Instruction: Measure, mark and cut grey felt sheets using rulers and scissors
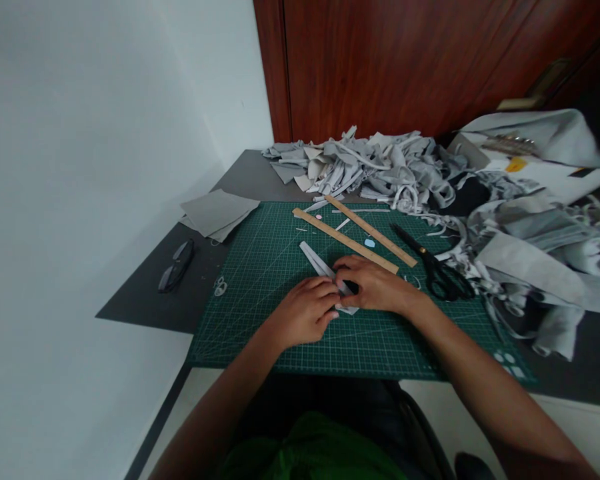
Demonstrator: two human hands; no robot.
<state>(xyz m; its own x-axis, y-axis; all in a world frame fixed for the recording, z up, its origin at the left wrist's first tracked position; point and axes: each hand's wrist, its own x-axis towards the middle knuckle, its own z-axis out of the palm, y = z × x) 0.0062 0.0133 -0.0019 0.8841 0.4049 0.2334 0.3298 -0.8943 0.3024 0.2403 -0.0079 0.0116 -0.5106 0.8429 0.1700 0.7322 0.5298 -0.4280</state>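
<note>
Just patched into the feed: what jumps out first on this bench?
Both hands meet mid-mat: the left hand and right hand press a folded grey fabric strip onto the green cutting mat. Just beyond them lie two wooden rulers, with black scissors to their right. A big heap of grey fabric scraps fills the back and right side, and a pair of glasses lies off the mat to the left.

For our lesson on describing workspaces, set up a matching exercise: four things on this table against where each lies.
Things:
1. black-handled scissors
2. dark-framed glasses
3. pale grey fabric strip
4. stacked grey fabric squares

Places:
A. under both hands
B. beside the mat's far left corner
C. on the mat's right part
D. off the mat, near the wall

Pairs: 1-C, 2-D, 3-A, 4-B
</note>
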